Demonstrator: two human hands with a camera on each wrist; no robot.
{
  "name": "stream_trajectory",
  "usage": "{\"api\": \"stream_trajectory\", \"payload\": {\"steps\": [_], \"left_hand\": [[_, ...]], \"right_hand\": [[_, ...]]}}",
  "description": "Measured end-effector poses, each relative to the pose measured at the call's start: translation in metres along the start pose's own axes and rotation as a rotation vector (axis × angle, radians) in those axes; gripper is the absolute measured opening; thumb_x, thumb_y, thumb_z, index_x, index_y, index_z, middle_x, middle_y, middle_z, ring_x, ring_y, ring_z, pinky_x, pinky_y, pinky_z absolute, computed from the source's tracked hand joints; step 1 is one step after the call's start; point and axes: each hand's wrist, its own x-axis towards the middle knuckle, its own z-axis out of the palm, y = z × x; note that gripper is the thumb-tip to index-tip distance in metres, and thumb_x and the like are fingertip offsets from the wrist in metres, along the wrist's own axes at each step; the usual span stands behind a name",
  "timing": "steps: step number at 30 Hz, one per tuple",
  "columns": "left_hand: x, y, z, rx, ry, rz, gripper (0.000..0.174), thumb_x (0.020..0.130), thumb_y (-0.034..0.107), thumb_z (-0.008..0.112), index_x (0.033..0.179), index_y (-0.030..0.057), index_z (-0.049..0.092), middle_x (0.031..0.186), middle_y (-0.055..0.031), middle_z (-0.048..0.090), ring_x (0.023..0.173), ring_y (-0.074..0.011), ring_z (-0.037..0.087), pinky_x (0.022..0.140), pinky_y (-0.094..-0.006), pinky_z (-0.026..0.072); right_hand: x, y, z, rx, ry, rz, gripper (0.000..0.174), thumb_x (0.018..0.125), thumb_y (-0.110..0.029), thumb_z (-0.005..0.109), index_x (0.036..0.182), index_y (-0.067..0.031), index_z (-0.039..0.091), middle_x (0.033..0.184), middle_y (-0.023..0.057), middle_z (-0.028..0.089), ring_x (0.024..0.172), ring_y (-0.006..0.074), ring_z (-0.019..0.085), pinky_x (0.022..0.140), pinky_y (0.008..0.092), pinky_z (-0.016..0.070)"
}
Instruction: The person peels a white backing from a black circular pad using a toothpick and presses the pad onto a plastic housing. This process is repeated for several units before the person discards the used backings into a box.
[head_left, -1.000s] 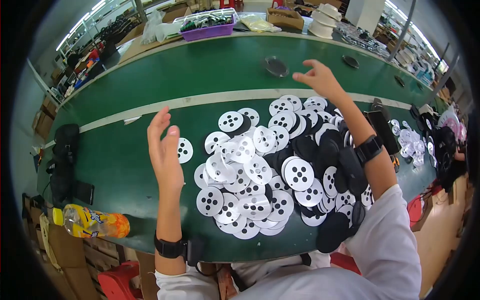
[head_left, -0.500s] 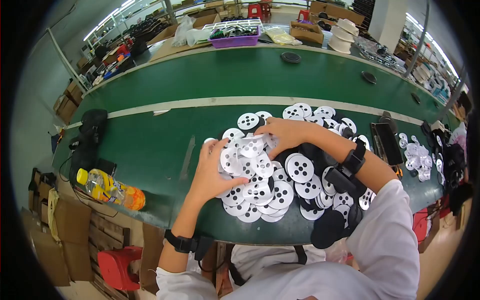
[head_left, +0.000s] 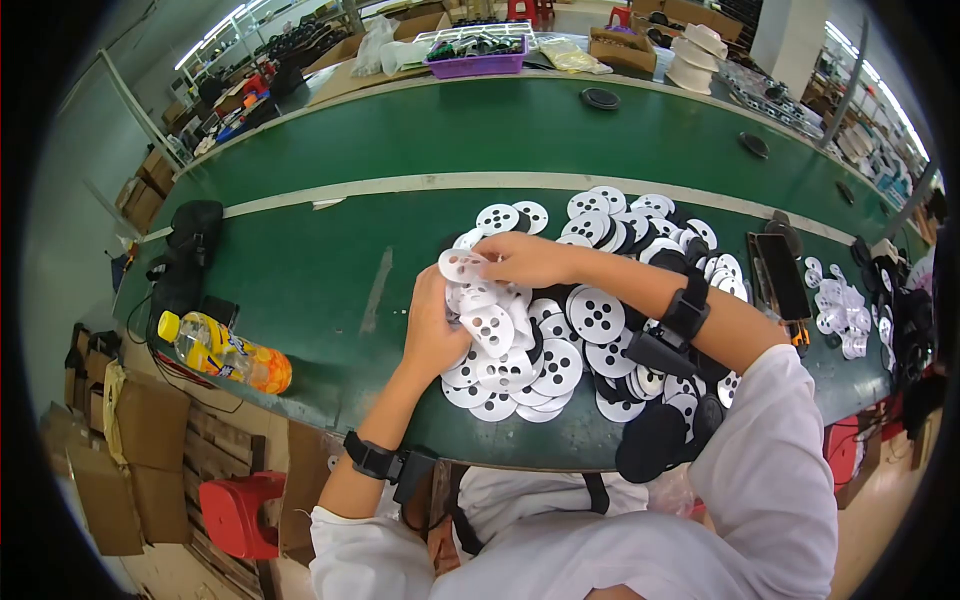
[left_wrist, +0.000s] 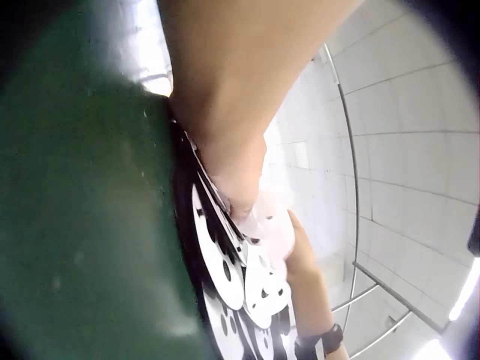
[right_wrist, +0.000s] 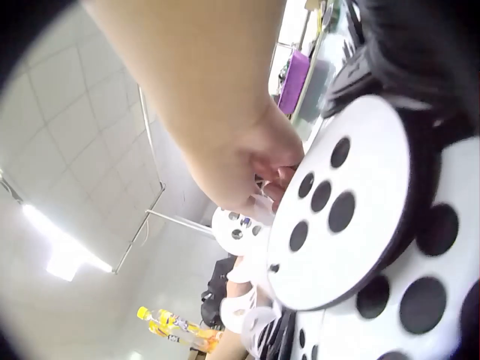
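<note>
Thin translucent white discs with round holes (head_left: 490, 328) are bunched between the two hands over a heap of white-faced, black-backed discs (head_left: 597, 315). My left hand (head_left: 432, 325) grips the bunch along its left side; in the left wrist view that hand (left_wrist: 234, 180) is low against the heap, most fingers hidden. From above, my right hand (head_left: 530, 259) pinches the bunch at its far side, by a tilted disc (head_left: 458, 264). Curled fingertips of the right hand (right_wrist: 274, 161) show in the right wrist view beside a translucent disc (right_wrist: 232, 229).
On the green table (head_left: 330, 260), a drink bottle (head_left: 225, 352) lies at the left near a black bag (head_left: 190, 255). Beyond the heap at right are a dark tray (head_left: 780, 272) and loose clear discs (head_left: 840, 315). A purple basket (head_left: 478, 65) stands at the back.
Both hands came down from above the table onto the discs. Since half a second ago they have drawn closer together, gathering the translucent discs into a tighter, raised bunch. The view has shifted too.
</note>
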Motion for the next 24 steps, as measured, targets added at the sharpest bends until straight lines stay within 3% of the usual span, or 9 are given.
{"api": "stream_trajectory", "payload": {"steps": [2, 4, 6, 8, 14, 17, 18, 22, 24], "left_hand": [[0.003, 0.015, 0.002, -0.327, 0.190, -0.205, 0.068, 0.061, 0.013, 0.069, 0.124, 0.0024, 0.043, 0.119, -0.0172, 0.046, 0.106, -0.0359, 0.045, 0.091, -0.0404, 0.0376], [0.011, 0.015, -0.001, -0.297, 0.196, -0.238, 0.067, 0.062, 0.002, 0.064, 0.125, 0.0039, 0.043, 0.116, -0.0165, 0.048, 0.103, -0.0347, 0.047, 0.089, -0.0390, 0.0388], [0.014, 0.001, -0.002, 0.067, 0.055, -0.011, 0.061, 0.066, -0.005, 0.055, 0.125, 0.0050, 0.044, 0.117, -0.0148, 0.048, 0.099, -0.0335, 0.048, 0.088, -0.0391, 0.0395], [0.018, 0.002, 0.002, 0.043, 0.074, -0.031, 0.057, 0.067, -0.008, 0.049, 0.122, 0.0055, 0.046, 0.114, -0.0150, 0.050, 0.097, -0.0333, 0.049, 0.086, -0.0392, 0.0393], [0.041, -0.008, 0.003, 0.150, 0.291, 0.005, 0.021, 0.071, -0.002, 0.048, 0.089, 0.0047, 0.058, 0.076, -0.0149, 0.058, 0.070, -0.0322, 0.054, 0.062, -0.0379, 0.0433], [0.045, -0.018, -0.008, 0.040, 0.401, -0.124, 0.001, 0.073, -0.001, 0.047, 0.073, 0.0001, 0.047, 0.059, -0.0192, 0.044, 0.050, -0.0337, 0.047, 0.047, -0.0357, 0.0348], [0.044, -0.021, -0.013, 0.040, 0.401, -0.124, 0.001, 0.073, -0.001, 0.047, 0.073, 0.0001, 0.047, 0.059, -0.0192, 0.044, 0.050, -0.0337, 0.047, 0.047, -0.0357, 0.0348], [0.028, -0.017, -0.053, -0.057, 0.687, -0.192, 0.004, 0.075, -0.001, 0.046, 0.072, -0.0042, 0.045, 0.059, -0.0082, 0.045, 0.055, -0.0127, 0.044, 0.050, -0.0300, 0.0362], [0.001, -0.002, -0.083, -0.037, 0.816, -0.204, 0.007, 0.077, 0.000, 0.044, 0.074, -0.0058, 0.048, 0.064, -0.0058, 0.049, 0.061, -0.0107, 0.047, 0.054, -0.0287, 0.0392]], "right_hand": [[0.007, -0.005, 0.007, 0.242, -0.072, 0.151, 0.032, 0.084, -0.013, 0.048, 0.111, 0.0029, 0.051, 0.084, 0.0045, 0.053, 0.073, 0.0104, 0.048, 0.065, 0.0264, 0.0408], [0.015, -0.001, 0.012, 0.284, -0.062, 0.151, 0.031, 0.083, -0.009, 0.046, 0.111, 0.0037, 0.050, 0.082, 0.0029, 0.051, 0.068, 0.0084, 0.045, 0.061, 0.0246, 0.0394], [0.023, 0.002, 0.014, 0.708, -0.137, 0.048, 0.013, 0.076, -0.001, 0.047, 0.086, 0.0045, 0.054, 0.072, 0.0040, 0.050, 0.058, 0.0103, 0.042, 0.052, 0.0260, 0.0346], [0.022, -0.004, 0.013, 0.842, -0.052, 0.141, 0.006, 0.076, 0.002, 0.046, 0.077, 0.0017, 0.052, 0.067, 0.0013, 0.045, 0.054, 0.0089, 0.034, 0.048, 0.0253, 0.0284], [0.010, -0.020, -0.008, 0.156, 0.138, 0.188, 0.026, 0.076, -0.014, 0.056, 0.092, 0.0068, 0.056, 0.078, 0.0097, 0.054, 0.062, 0.0131, 0.048, 0.055, 0.0268, 0.0395], [-0.008, -0.033, -0.031, -0.175, 0.250, 0.076, 0.062, 0.074, -0.034, 0.066, 0.120, 0.0026, 0.045, 0.101, 0.0163, 0.055, 0.082, 0.0200, 0.056, 0.072, 0.0305, 0.0453], [-0.017, -0.041, -0.036, -0.175, 0.250, 0.075, 0.062, 0.074, -0.034, 0.066, 0.120, 0.0026, 0.045, 0.101, 0.0163, 0.055, 0.082, 0.0200, 0.056, 0.072, 0.0305, 0.0453], [-0.054, -0.053, -0.021, -0.451, 0.047, -0.042, 0.077, 0.072, -0.055, 0.063, 0.123, -0.0009, 0.042, 0.098, 0.0179, 0.054, 0.084, 0.0284, 0.057, 0.074, 0.0352, 0.0462], [-0.074, -0.067, 0.008, -0.672, -0.028, 0.108, 0.080, 0.070, -0.062, 0.059, 0.120, -0.0013, 0.045, 0.093, 0.0177, 0.051, 0.082, 0.0328, 0.056, 0.073, 0.0367, 0.0460]]}}
